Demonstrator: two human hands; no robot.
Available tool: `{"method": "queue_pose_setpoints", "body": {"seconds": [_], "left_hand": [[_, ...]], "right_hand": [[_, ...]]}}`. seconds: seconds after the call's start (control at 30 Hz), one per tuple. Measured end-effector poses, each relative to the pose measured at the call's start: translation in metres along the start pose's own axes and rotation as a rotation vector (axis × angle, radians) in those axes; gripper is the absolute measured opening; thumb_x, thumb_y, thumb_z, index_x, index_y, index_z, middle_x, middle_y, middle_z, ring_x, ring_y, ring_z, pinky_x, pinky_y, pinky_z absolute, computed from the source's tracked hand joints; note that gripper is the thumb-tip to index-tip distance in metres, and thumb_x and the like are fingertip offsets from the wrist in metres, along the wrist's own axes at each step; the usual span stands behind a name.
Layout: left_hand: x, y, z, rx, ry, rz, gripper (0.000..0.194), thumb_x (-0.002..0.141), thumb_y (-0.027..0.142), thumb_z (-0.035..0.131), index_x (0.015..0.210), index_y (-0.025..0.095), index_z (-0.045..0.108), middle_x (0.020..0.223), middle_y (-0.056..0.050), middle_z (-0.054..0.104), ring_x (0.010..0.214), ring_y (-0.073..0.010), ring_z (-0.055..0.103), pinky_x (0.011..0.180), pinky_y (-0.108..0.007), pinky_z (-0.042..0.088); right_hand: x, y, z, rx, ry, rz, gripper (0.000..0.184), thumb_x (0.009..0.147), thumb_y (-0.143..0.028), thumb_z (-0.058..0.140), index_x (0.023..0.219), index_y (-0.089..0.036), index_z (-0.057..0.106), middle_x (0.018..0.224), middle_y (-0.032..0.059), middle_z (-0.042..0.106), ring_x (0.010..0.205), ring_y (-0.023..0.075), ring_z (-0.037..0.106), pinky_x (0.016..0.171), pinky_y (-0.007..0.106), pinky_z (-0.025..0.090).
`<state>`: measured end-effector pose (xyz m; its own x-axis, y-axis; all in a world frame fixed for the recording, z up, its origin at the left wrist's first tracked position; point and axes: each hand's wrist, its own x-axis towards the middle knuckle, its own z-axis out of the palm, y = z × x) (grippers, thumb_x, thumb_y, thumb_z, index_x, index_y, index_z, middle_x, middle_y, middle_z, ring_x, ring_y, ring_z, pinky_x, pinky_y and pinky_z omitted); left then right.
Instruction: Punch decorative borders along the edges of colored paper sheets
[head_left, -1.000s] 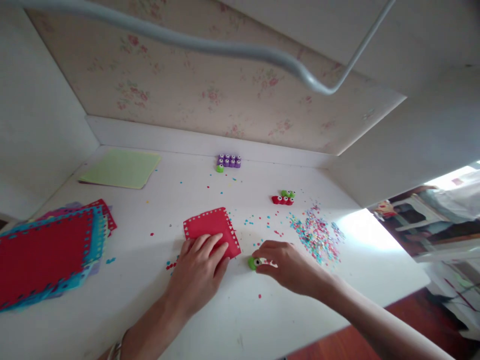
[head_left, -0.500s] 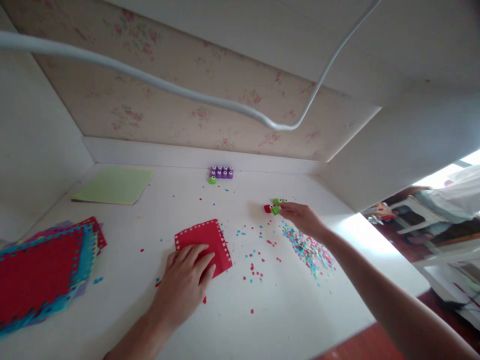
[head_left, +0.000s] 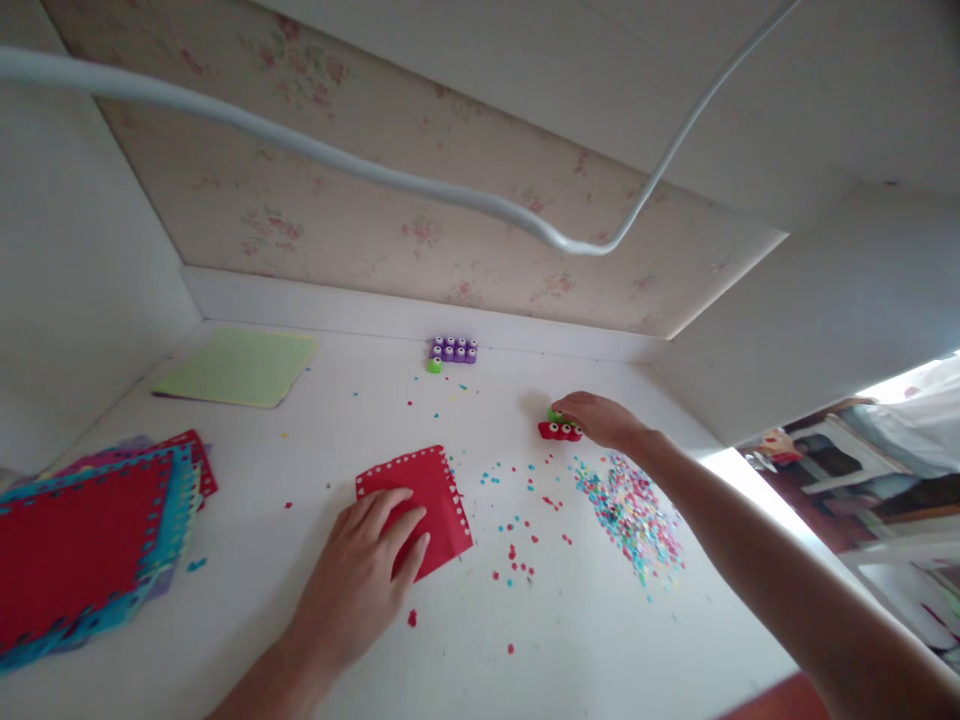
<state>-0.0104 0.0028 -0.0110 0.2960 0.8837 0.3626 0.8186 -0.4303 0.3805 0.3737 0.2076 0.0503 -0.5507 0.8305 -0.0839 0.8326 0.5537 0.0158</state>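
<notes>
My left hand [head_left: 367,560] lies with fingers spread on a red sheet of paper [head_left: 442,510], which has small holes punched along its top and right edges. Farther right, my right hand [head_left: 600,418] has its fingers closed on a small green craft punch [head_left: 556,414], mostly hidden by the fingers. Just in front of it stands a row of several red craft punches [head_left: 555,431] with white and black tops. A block of purple craft punches [head_left: 460,352] stands by the back ledge, with one green punch [head_left: 435,366] at its front left.
Confetti [head_left: 630,515] is heaped below my right hand, with loose bits scattered across the white table [head_left: 570,640]. Punched coloured sheets [head_left: 82,540] are piled at left, behind them pale green paper [head_left: 240,365]. A white cable [head_left: 450,195] hangs across the upper view.
My right hand has carried the green punch back to a spot behind the red punches, and more of the red row now shows. My left hand stays on the red paper. The view has shifted slightly.
</notes>
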Motion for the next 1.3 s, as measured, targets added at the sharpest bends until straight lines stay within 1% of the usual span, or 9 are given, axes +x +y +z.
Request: {"method": "queue_pose_setpoints", "body": {"seconds": [0.17,0.33,0.53,0.77,0.93,1.07,1.1,1.2,1.3], "left_hand": [[0.001,0.000,-0.004,0.010,0.006,-0.012,0.028,0.093,0.028,0.052,0.117,0.021,0.065,0.123,-0.009,0.060,0.115,-0.0257,0.054,0.101,-0.049,0.044],[0.001,0.001,-0.009,-0.016,0.011,-0.021,0.030,0.091,0.030,0.055,0.118,0.020,0.064,0.127,-0.009,0.058,0.119,-0.0264,0.052,0.103,-0.048,0.043],[-0.005,0.012,-0.008,-0.086,-0.062,-0.010,0.041,0.084,0.040,0.066,0.121,0.022,0.062,0.128,-0.008,0.059,0.118,-0.0280,0.052,0.103,-0.048,0.043],[-0.007,0.016,-0.006,-0.081,-0.095,0.010,0.029,0.089,0.033,0.061,0.114,0.020,0.063,0.120,-0.008,0.063,0.113,-0.0284,0.054,0.102,-0.049,0.042],[-0.012,0.017,0.000,-0.026,-0.068,0.069,0.022,0.093,0.028,0.054,0.113,0.022,0.063,0.122,-0.008,0.064,0.117,-0.0281,0.053,0.106,-0.055,0.036],[-0.015,0.018,0.004,0.046,-0.113,0.143,0.022,0.092,0.023,0.055,0.113,0.022,0.063,0.122,-0.008,0.064,0.118,-0.0290,0.054,0.107,-0.061,0.032],[-0.016,0.018,0.004,0.065,-0.118,0.148,0.022,0.092,0.021,0.055,0.113,0.021,0.063,0.122,-0.008,0.064,0.118,-0.0291,0.054,0.107,-0.061,0.032],[-0.016,0.019,0.004,0.094,-0.128,0.144,0.024,0.093,0.016,0.052,0.114,0.017,0.063,0.120,-0.010,0.065,0.117,-0.0286,0.055,0.108,-0.058,0.033],[-0.015,0.023,0.003,0.079,-0.134,0.124,0.023,0.092,0.012,0.050,0.111,0.014,0.063,0.118,-0.011,0.066,0.117,-0.0281,0.055,0.109,-0.057,0.033]], "right_hand": [[0.007,-0.007,-0.011,-0.056,-0.056,-0.079,0.057,0.075,0.003,0.049,0.121,-0.025,0.066,0.126,0.0068,0.066,0.119,0.0238,0.057,0.102,0.040,0.044],[0.055,-0.059,-0.024,-0.059,0.054,0.008,0.062,0.077,0.002,0.044,0.132,-0.022,0.059,0.130,0.0102,0.063,0.119,0.0258,0.057,0.097,0.041,0.048],[0.147,-0.144,-0.003,0.019,0.083,-0.098,0.060,0.087,-0.003,0.041,0.144,-0.023,0.044,0.150,0.0038,0.044,0.134,0.0183,0.043,0.110,0.032,0.036],[0.183,-0.163,0.011,0.094,0.053,-0.057,0.039,0.092,-0.008,0.045,0.126,-0.017,0.062,0.136,0.0141,0.055,0.124,0.0261,0.052,0.106,0.039,0.038],[0.154,-0.161,0.004,0.217,0.091,-0.036,0.020,0.095,-0.020,0.052,0.105,-0.013,0.068,0.114,0.0154,0.065,0.116,0.0251,0.056,0.103,0.037,0.041],[0.088,-0.173,0.010,0.370,0.174,0.058,0.029,0.101,-0.028,0.039,0.118,-0.016,0.058,0.112,0.0127,0.066,0.099,0.0192,0.066,0.090,0.037,0.052],[0.066,-0.179,0.013,0.453,0.182,0.085,0.031,0.102,-0.030,0.034,0.123,-0.018,0.054,0.110,0.0109,0.067,0.092,0.0164,0.069,0.084,0.034,0.055],[-0.001,-0.200,0.020,1.137,0.130,0.259,0.032,0.091,-0.042,0.056,0.114,-0.019,0.057,0.106,0.0083,0.068,0.084,0.0178,0.071,0.081,0.036,0.059],[-0.055,-0.218,0.020,1.372,0.010,0.364,0.032,0.083,-0.042,0.067,0.107,-0.022,0.062,0.099,0.0051,0.070,0.089,0.0196,0.071,0.085,0.037,0.057]]}}
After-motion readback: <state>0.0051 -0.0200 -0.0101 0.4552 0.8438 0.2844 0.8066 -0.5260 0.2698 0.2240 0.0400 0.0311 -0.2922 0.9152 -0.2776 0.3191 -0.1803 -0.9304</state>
